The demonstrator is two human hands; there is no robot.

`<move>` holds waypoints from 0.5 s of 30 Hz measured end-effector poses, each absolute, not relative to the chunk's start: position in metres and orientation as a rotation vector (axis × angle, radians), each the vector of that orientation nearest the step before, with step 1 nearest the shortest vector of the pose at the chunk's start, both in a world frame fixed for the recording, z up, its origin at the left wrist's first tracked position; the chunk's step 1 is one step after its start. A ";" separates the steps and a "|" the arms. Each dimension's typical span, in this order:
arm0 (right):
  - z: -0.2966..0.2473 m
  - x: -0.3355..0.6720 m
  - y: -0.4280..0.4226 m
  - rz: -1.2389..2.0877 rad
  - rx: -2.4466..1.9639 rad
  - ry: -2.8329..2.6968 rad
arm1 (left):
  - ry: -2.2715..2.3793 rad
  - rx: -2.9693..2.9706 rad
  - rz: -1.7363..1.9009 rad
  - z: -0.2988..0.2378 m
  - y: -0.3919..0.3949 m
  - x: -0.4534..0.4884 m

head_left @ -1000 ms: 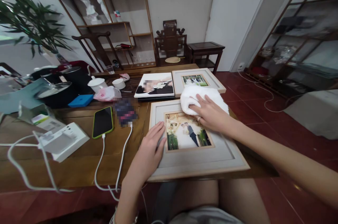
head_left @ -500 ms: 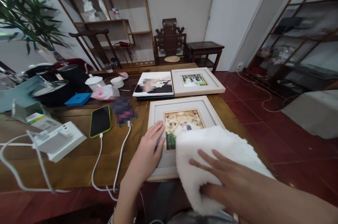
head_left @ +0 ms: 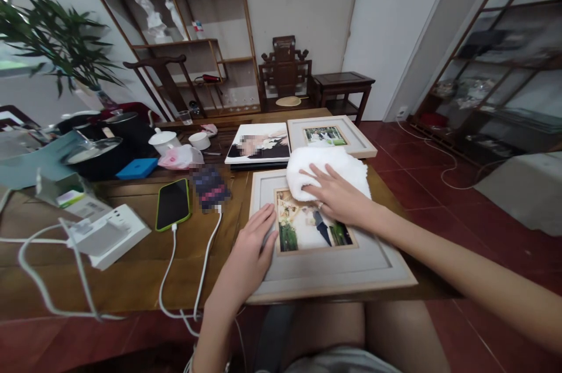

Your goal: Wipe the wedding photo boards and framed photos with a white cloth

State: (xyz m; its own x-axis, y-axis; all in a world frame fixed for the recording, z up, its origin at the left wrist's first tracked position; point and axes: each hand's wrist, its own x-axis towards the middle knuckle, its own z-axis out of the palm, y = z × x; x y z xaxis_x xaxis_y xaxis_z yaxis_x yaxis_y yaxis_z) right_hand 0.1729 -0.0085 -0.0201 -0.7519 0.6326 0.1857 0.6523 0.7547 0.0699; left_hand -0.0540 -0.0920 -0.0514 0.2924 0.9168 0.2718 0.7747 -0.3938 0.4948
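Observation:
A light wooden picture frame [head_left: 333, 288] with a wide pale mat lies flat at the table's front edge. Inside it, a wedding photo [head_left: 292, 232] shows a couple, partly covered. My left hand [head_left: 252, 238] rests flat on the frame's left side, fingers stretched out, thumb apart. Bunched under my right hand [head_left: 338, 194] is a fluffy white cloth [head_left: 346, 165], pressed on the upper part of the frame and hiding its top right. The right fingers are spread over the cloth and hold it.
Behind lie a second framed photo [head_left: 366, 144] and a photo panel [head_left: 259, 153]. Left of the frame are a charging phone [head_left: 172, 204], a blurred-out dark device [head_left: 211, 188], white cables [head_left: 164, 279], a white box [head_left: 118, 238], a blue box [head_left: 137, 168] and dark pots [head_left: 94, 159].
My right hand has pushed the cloth away from me, from the frame's lower right to its top, baring the lower right part. My left hand stays on the left side.

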 end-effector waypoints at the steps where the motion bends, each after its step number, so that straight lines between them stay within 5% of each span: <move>1: -0.020 0.171 -0.006 -0.191 -1.030 -2.812 | 1.548 2.295 0.756 -0.051 -0.092 -0.054; 15: 0.036 0.181 -0.141 0.531 -0.778 -3.089 | 1.569 2.273 0.741 -0.052 -0.093 -0.053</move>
State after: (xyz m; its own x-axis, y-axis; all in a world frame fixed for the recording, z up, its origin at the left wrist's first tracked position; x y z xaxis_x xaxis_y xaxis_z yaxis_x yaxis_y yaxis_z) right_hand 0.1814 -0.1413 0.0361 -0.8803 0.4454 -0.1632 0.4744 0.8301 -0.2930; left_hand -0.0531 -0.0929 -0.0524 0.2780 0.9271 0.2513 0.7830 -0.3702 0.4998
